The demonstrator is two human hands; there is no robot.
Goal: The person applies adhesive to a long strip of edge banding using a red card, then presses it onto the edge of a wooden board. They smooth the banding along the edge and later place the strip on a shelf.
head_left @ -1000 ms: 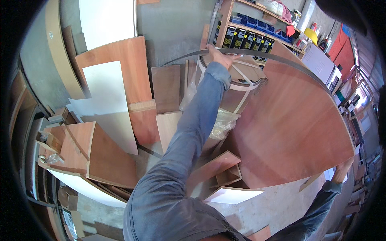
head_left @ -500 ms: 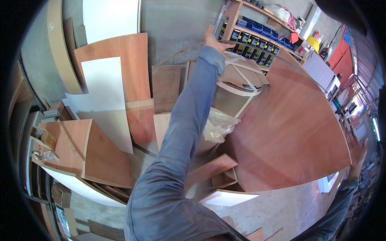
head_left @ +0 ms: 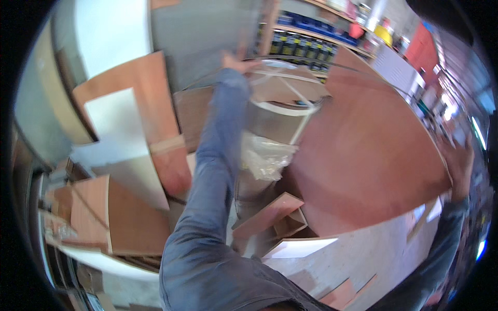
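Note:
A large reddish-brown wooden panel (head_left: pixel 373 150) fills the right half of the view, held between both my arms. My left hand (head_left: pixel 234 61) reaches far forward in a blue-grey sleeve and grips the panel's thin far edge. My right hand (head_left: pixel 459 163) clasps the panel's near right edge at the right of the picture. The view is blurred by motion.
Brown and white board offcuts (head_left: pixel 129 155) lean and lie stacked on the left. A crumpled clear plastic bag (head_left: pixel 265 155) lies below the panel. A small open wooden box (head_left: pixel 280 220) sits lower centre. Shelves with dark containers (head_left: pixel 301 44) stand at the back.
The view has swung and the panel has shifted right and higher in the picture. My right hand has risen along the right edge. My left hand keeps its hold on the far edge.

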